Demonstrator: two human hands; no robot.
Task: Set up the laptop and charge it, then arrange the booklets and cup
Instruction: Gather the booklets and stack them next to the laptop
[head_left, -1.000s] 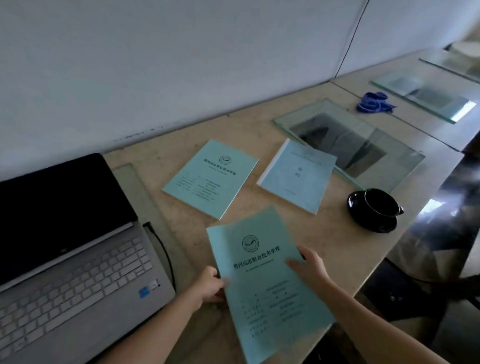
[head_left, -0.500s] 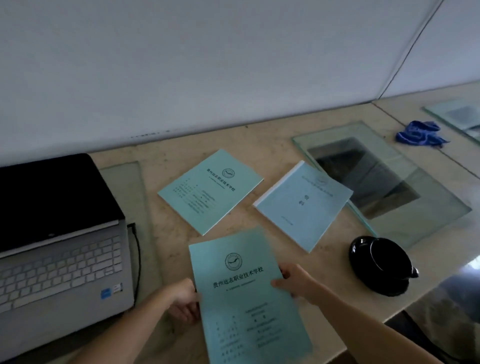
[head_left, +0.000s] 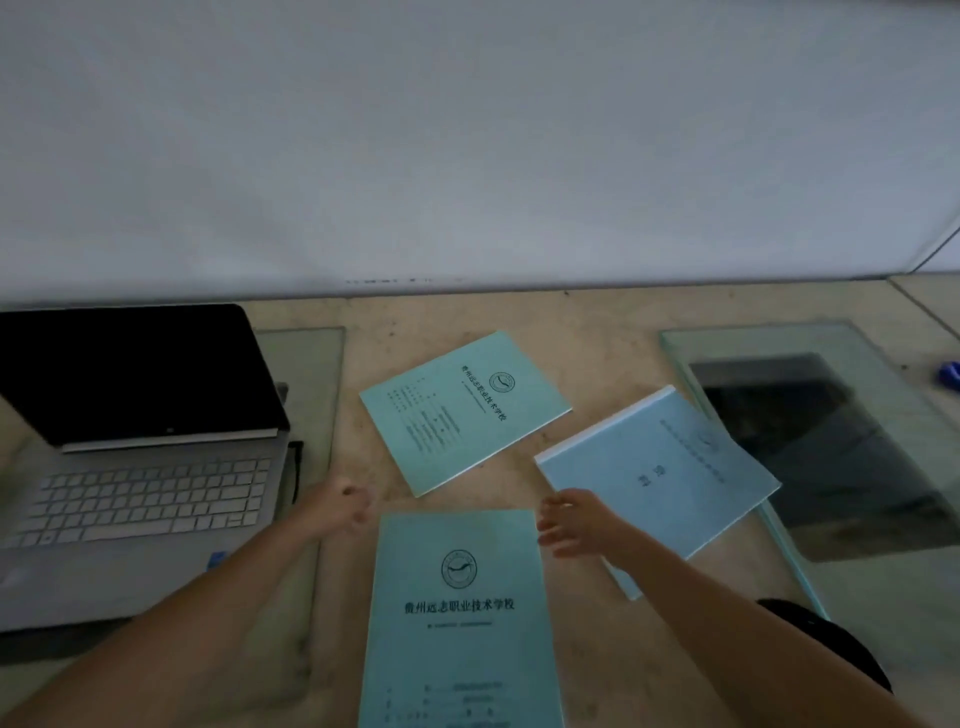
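The open laptop (head_left: 140, 499) stands at the left with a dark screen, and a black cable (head_left: 297, 467) runs at its right side. Three booklets lie on the table. A teal booklet (head_left: 457, 613) is nearest, squared to me. A second teal booklet (head_left: 462, 410) lies farther back, and a light blue booklet (head_left: 660, 467) lies to the right. My left hand (head_left: 343, 506) hovers by the near booklet's top left corner, blurred, with loosely curled fingers holding nothing. My right hand (head_left: 576, 525) hovers at its top right corner with fingers spread, next to the light blue booklet. My right forearm partly hides the black cup (head_left: 831, 639).
A glass pane (head_left: 311, 364) lies under the laptop's right side. A larger glass pane (head_left: 779, 353) covers a dark opening at the right. A blue cloth (head_left: 950, 374) shows at the right edge. A white wall runs close behind the table.
Both hands have let go of the near teal booklet, which now lies straight in front of me. They have moved forward past its top corners.
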